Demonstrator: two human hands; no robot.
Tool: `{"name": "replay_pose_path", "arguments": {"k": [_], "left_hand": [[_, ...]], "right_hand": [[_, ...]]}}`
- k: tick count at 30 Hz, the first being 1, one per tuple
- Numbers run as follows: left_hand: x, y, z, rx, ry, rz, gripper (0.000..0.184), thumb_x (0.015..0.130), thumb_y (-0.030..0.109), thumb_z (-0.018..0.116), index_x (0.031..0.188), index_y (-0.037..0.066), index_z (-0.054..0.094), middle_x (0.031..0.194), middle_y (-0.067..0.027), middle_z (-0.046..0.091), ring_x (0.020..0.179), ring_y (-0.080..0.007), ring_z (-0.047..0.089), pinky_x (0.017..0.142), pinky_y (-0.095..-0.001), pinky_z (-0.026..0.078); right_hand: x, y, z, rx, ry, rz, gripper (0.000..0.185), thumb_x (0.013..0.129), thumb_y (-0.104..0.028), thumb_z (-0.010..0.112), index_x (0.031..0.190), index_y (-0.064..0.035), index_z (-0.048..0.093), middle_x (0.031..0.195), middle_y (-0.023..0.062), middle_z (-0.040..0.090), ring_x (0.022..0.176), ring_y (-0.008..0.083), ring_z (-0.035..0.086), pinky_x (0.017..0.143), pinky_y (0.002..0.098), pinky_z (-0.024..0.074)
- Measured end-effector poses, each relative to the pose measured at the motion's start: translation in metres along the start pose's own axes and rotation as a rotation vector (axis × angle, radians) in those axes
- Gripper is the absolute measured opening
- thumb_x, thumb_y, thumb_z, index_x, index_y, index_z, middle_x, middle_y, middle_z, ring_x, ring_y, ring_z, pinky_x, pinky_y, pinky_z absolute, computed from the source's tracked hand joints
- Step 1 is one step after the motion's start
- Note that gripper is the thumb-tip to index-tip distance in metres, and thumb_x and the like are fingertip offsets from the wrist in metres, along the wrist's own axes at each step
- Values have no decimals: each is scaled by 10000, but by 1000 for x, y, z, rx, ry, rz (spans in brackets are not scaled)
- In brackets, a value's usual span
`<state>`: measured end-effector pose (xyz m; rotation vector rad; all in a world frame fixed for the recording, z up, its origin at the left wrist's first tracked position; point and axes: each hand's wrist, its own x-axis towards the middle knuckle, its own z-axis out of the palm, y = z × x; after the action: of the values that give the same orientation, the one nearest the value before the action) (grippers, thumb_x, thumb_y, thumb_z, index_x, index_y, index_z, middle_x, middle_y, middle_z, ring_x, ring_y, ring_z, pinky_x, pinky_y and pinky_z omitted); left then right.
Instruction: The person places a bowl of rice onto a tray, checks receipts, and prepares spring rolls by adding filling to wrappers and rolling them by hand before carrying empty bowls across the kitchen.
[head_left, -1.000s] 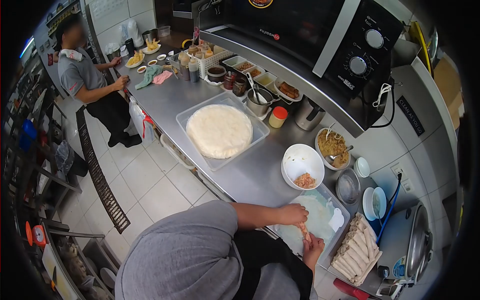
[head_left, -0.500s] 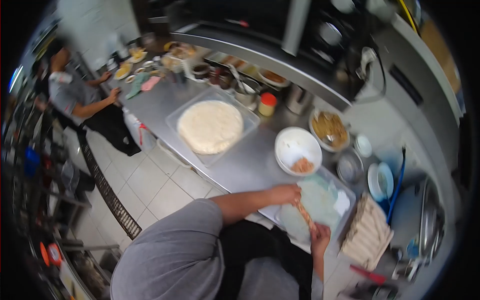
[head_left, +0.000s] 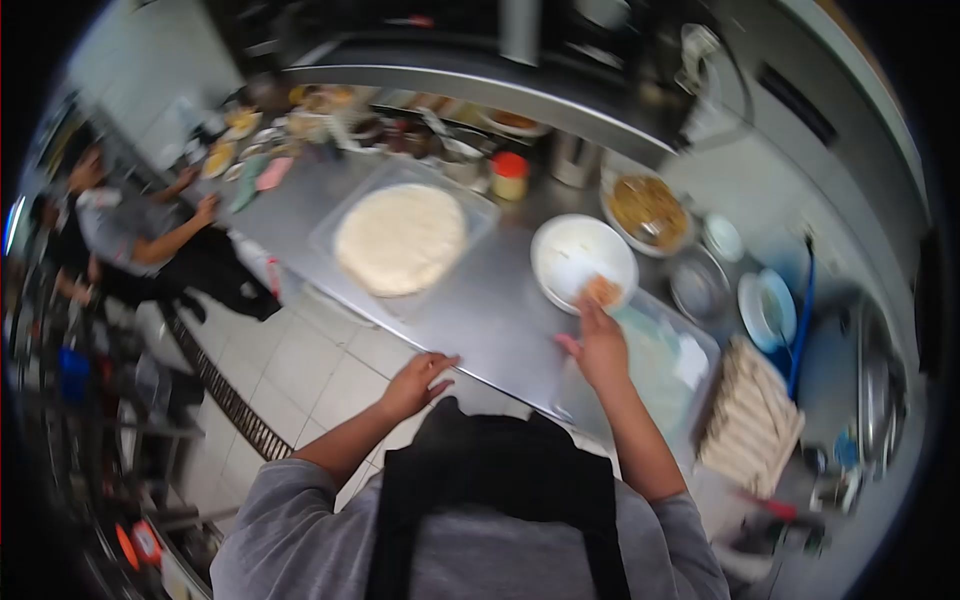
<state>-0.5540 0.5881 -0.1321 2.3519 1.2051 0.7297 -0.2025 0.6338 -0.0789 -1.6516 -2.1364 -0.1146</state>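
Observation:
My right hand point(head_left: 604, 348) reaches to the near rim of a white bowl point(head_left: 562, 250). Its fingertips are at a small mound of pinkish-orange filling point(head_left: 602, 291) in there, with the thumb held apart. My left hand point(head_left: 416, 385) hovers by the counter's front edge, fingers spread and holding nothing. Under my right forearm lies a clear plastic tray point(head_left: 708, 352) with a pale greenish sheet point(head_left: 648, 360) inside. To the left, a thick round of pale, flat dough sheets point(head_left: 400, 238) rests on a clear tray point(head_left: 325, 232).
Behind the bowl are a red-lidded jar point(head_left: 510, 178) and a bowl of brownish food point(head_left: 648, 212). Pale beige rolls point(head_left: 750, 420) are piled at right, near a blue-rimmed bowl point(head_left: 768, 308). A metal shelf edge point(head_left: 480, 80) overhangs the counter. Another person point(head_left: 130, 225) stands at far left.
The long orange-coloured strip held between both hands is no longer in them. My left hand has moved left to the counter edge; my right hand has gone up to the filling.

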Motion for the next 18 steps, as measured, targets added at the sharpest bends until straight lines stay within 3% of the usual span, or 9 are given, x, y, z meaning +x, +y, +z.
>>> {"name": "replay_pose_path", "arguments": {"k": [1,2,3,4,6,10,12,15,18], "left_hand": [[-17,-2,-10,27,4,-68,514,819,108,746,1306,137,586,1129,-115,606,1022,-304,590,870,-376,512],[-35,-10,-13,61,24,-92,488,842,147,730,1308,155,583,1129,-104,606,1019,-298,592,863,-377,516],[-49,-12,-19,78,31,-122,483,855,171,720,1315,150,574,1130,-108,604,1020,-297,595,866,-382,518],[-64,-15,-24,95,37,-156,484,860,179,715,1320,150,569,1134,-111,602,1027,-298,594,870,-380,517],[-87,-18,-32,124,72,-233,483,867,190,706,1326,147,563,1141,-115,599,1037,-299,592,878,-379,516],[-127,-20,-46,147,138,-406,476,869,179,689,1326,143,558,1171,-116,589,1066,-301,587,900,-380,512],[-145,-22,-53,130,154,-500,475,865,169,683,1324,144,559,1195,-117,581,1074,-305,592,905,-385,514],[-167,-24,-66,127,187,-621,472,862,167,690,1318,149,566,1199,-119,580,1048,-308,607,887,-390,523],[-184,-34,-72,169,216,-656,461,867,182,693,1311,158,572,1206,-118,576,1014,-304,626,868,-397,531]], "right_hand": [[21,-8,1,-38,-133,100,663,792,-445,731,1279,-22,575,1100,167,667,906,337,663,817,419,529],[34,0,20,-94,-5,-3,629,790,-472,717,1223,-27,616,992,138,695,820,328,674,746,428,533],[49,-3,19,-137,-49,71,559,789,-503,703,1093,-35,679,924,142,693,869,332,667,784,425,525],[53,11,33,-237,-26,-17,527,785,-545,685,910,-33,713,899,156,690,918,344,655,828,429,509],[66,-4,12,-216,-132,77,553,790,-578,666,784,-28,713,908,175,690,983,357,637,873,435,486],[67,8,29,-228,-83,-68,575,791,-593,661,745,-22,711,873,181,696,895,349,665,792,432,516],[66,9,38,-234,-248,113,517,812,-542,679,709,-36,704,778,181,680,745,357,672,671,444,520],[68,10,43,-225,-226,91,513,811,-546,684,735,-39,696,721,182,666,654,380,656,633,450,520],[65,7,45,-154,-99,75,444,791,-481,726,755,-41,676,732,163,662,676,361,649,635,436,510]]}}
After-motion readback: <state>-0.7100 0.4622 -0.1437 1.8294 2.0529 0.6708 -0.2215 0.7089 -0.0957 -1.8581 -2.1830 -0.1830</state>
